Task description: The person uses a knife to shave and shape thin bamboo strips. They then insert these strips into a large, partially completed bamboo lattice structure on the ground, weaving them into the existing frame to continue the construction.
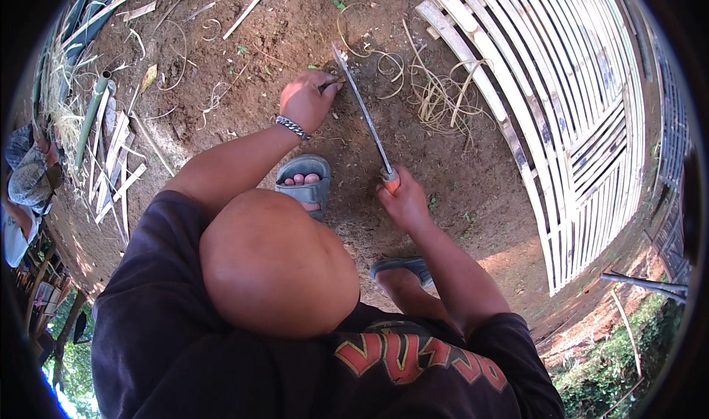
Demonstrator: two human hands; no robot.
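My right hand (pixel 406 203) is wrapped round the orange handle (pixel 391 183) of a long knife. Its narrow blade (pixel 365 116) slants up and to the left, the tip above the bare soil. Just left of the blade's far end is my left hand (pixel 307 100), with a chain bracelet at its wrist. The fingers there are curled, with thumb and forefinger close together. Whatever they pinch, if anything, is too small to name. Thin curly strips (pixel 443 98), pale and tangled, lie on the ground to the right of the blade.
A large panel of pale bamboo slats (pixel 532 72) lies at the right. Split bamboo pieces (pixel 114 164) and a green bamboo length (pixel 92 120) are at the left. My sandalled foot (pixel 306 183) rests below my left hand. Another person (pixel 29 179) appears at the far left edge.
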